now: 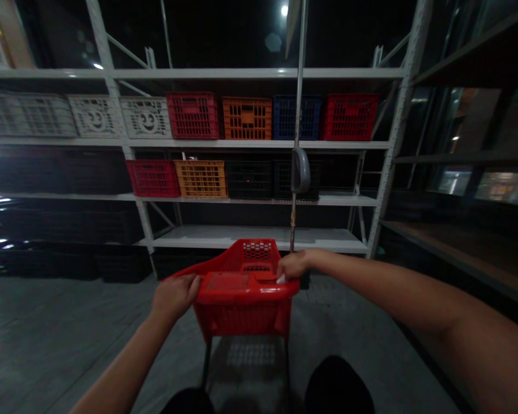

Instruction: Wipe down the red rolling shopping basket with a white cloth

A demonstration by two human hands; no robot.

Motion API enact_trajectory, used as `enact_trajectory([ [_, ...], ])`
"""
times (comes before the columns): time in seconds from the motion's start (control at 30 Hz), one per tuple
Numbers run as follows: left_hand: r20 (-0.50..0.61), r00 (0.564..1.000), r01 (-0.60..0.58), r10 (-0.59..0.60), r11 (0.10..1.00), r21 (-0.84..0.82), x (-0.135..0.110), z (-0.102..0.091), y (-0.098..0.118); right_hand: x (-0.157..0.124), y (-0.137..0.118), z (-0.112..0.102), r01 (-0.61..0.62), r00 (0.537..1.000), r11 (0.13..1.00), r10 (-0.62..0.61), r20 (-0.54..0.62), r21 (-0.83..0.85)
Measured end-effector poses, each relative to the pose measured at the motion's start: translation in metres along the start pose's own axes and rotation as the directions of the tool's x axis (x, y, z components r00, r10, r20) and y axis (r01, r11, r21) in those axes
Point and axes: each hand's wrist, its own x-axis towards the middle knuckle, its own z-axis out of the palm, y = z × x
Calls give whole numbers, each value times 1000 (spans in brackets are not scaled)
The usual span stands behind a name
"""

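Straight ahead, a small red plastic shopping cart with a perforated basket [246,287] stands on the grey concrete floor [47,333], facing a tall white metal shelving rack [250,73]. The left hand [175,295] is closed around the left end of the cart's red handle bar, fingers curled over its top edge. The right hand [292,266] rests on the right end of the same bar, fingers wrapped down over it, the forearm stretching back toward the lower right corner of the view. A thin grey metal pole [299,92] rises from just behind the cart's right side, carrying a grey oval fitting [301,170] partway up. On the rack's upper shelf sit, from left to right, white lattice crates with smiling-face cutouts [147,117], a red crate [193,115], an orange crate [247,118], a blue crate [290,117] partly behind the pole, and another red crate [350,117]. The shelf below holds a red crate [153,178], an orange crate [201,179] and black crates [249,180]. The lowest white shelf [259,237] lies just behind the cart. Dark wooden shelves [457,247] run along the right edge.
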Motion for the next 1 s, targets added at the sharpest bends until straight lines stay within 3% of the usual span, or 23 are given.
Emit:
enact_trajectory([
  [0.07,20,999,-32,33,999,-38,2,1,-6,-22,17,2,54,975,939,24,-221,340],
  [0.1,24,998,-58,60,997,-58,2,0,-9,-34,27,3,118,922,837,108,-373,535],
  [0.13,13,996,-85,86,994,-70,3,-1,-12,-46,38,3,215,824,693,250,-509,689],
  [0.2,-73,993,-91,87,995,-47,4,-9,-12,-65,58,-1,439,525,451,573,-629,777],
  [0.27,-217,976,-32,29,999,-9,4,-21,2,-72,69,-12,608,216,379,767,-604,698],
  [0.3,-278,960,-9,7,1000,-7,3,-29,15,-68,69,-20,657,105,389,800,-590,645],
  [0.33,-328,945,-13,0,999,-37,2,-37,33,-61,67,-29,692,39,408,803,-595,596],
  [0.37,-332,943,-64,34,995,-82,0,-44,54,-50,62,-40,718,15,423,784,-620,553],
  [0.4,-315,945,-137,90,982,-130,-2,-49,78,-36,55,-50,744,27,423,755,-656,518],
  [0.53,-192,967,-213,166,941,-264,-11,-50,166,17,22,-74,796,171,363,633,-755,484],
  [0.6,-50,987,-159,151,961,-228,-13,-42,186,32,14,-66,745,163,440,608,-777,501],
  [0.67,6,985,-166,171,967,-195,-14,-34,187,39,11,-43,619,169,577,564,-808,532],
  [0.7,4,983,-181,185,965,-190,-14,-32,184,42,10,-26,540,205,637,534,-820,550],
  [0.77,-20,979,-201,201,959,-200,-15,-30,172,48,8,14,397,331,718,469,-819,572],
  [0.83,-30,981,-195,193,959,-204,-16,-31,161,59,4,54,340,440,739,421,-793,581],
  [0.87,-31,980,-197,195,959,-205,-17,-32,157,65,1,71,343,467,730,414,-782,591],
  [0.93,-34,975,-224,221,953,-206,-18,-33,150,76,-3,91,371,488,691,423,-763,620],
  [1.0,-36,968,-250,247,948,-196,-20,-33,146,82,-5,89,390,492,658,443,-749,645],
])
